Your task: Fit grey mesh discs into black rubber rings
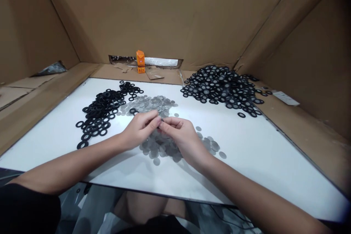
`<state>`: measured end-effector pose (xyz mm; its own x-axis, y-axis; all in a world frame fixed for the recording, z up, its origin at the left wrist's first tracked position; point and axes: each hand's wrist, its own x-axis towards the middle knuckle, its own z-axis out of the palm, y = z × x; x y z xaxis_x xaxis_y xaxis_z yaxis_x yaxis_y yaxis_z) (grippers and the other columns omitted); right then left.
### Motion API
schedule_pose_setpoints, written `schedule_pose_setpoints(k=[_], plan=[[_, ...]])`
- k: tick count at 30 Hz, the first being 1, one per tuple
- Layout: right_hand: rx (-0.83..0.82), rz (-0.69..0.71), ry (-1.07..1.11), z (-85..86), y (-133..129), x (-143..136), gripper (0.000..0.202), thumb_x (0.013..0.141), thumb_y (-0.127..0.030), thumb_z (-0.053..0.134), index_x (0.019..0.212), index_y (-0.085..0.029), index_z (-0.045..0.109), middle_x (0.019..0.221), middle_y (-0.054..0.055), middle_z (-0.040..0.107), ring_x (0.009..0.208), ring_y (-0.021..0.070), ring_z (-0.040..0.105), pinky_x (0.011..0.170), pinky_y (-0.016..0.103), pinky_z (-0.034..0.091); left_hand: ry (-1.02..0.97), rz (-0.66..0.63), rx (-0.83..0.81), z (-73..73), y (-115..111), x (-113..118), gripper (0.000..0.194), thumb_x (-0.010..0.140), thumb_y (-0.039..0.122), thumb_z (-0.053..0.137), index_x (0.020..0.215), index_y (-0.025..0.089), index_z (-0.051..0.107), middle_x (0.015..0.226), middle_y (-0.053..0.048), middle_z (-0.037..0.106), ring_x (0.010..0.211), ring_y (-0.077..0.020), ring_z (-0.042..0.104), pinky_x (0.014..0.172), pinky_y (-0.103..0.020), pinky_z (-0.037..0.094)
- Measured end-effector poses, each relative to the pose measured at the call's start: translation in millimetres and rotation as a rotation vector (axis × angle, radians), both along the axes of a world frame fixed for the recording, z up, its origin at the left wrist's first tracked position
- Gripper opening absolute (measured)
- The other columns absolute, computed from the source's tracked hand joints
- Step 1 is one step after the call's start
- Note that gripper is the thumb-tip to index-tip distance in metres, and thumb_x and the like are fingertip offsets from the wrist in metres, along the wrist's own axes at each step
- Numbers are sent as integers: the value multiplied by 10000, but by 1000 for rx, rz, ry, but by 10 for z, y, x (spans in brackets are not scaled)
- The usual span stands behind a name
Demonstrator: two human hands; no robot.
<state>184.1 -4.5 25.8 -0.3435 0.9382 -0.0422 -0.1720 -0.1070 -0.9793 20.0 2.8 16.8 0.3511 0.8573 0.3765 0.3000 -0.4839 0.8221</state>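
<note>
My left hand (142, 128) and my right hand (183, 136) meet above a pile of grey discs (161, 147). Both have their fingertips pinched together on a small dark piece, mostly hidden, that looks like a black ring. Black rings (100, 109) lie heaped to the left on the white board (123, 170). At the back right is a large heap of black rings with grey discs in their centres (219, 84). One loose ring (132, 110) rests just beyond my left hand, beside more grey discs.
Cardboard walls (164, 14) surround the board at the back and sides. An orange box (140, 58) stands by a slot in the back wall. A white paper label (286, 98) lies on the right cardboard edge.
</note>
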Motion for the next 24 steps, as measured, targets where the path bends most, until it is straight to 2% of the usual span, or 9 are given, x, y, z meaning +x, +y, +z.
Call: schedule_pose_setpoints(k=[7,11,15,17,21,24], plan=[[69,-57,-139,-1,40,27,213,686,-351,762,708,-150,696,683,18,641,613,120,543,576,254,413,29,105,79,6,-31,14,390,916,333,455,562,186,381,500,35,381,491,-105,363,497,-244,265],[126,-50,-195,29,46,41,216,676,-350,773,692,-154,684,666,8,614,595,109,509,539,240,378,82,212,259,-27,-60,15,345,896,252,465,575,189,356,506,37,352,478,-100,355,492,-237,266],[128,30,-234,86,45,61,247,669,-363,778,665,-146,660,612,-11,570,546,91,465,491,226,326,108,188,422,-61,-30,1,344,903,241,444,583,189,331,510,40,328,468,-96,344,480,-235,259],[117,62,-249,101,66,88,246,667,-359,779,678,-140,667,605,-14,567,538,87,459,485,223,316,118,124,412,-71,9,-9,353,918,254,429,588,186,324,519,39,333,478,-94,350,482,-233,260],[114,155,-303,89,151,153,233,673,-348,774,655,-142,666,569,-31,539,503,73,419,469,223,285,100,-9,276,-82,83,-24,403,939,317,427,583,182,298,519,45,320,490,-89,329,483,-234,252],[91,172,-312,79,185,160,233,661,-346,782,639,-147,662,556,-37,535,491,73,414,468,227,287,28,-32,190,-97,85,-7,439,947,375,434,579,180,294,521,48,294,492,-86,298,476,-238,242]])
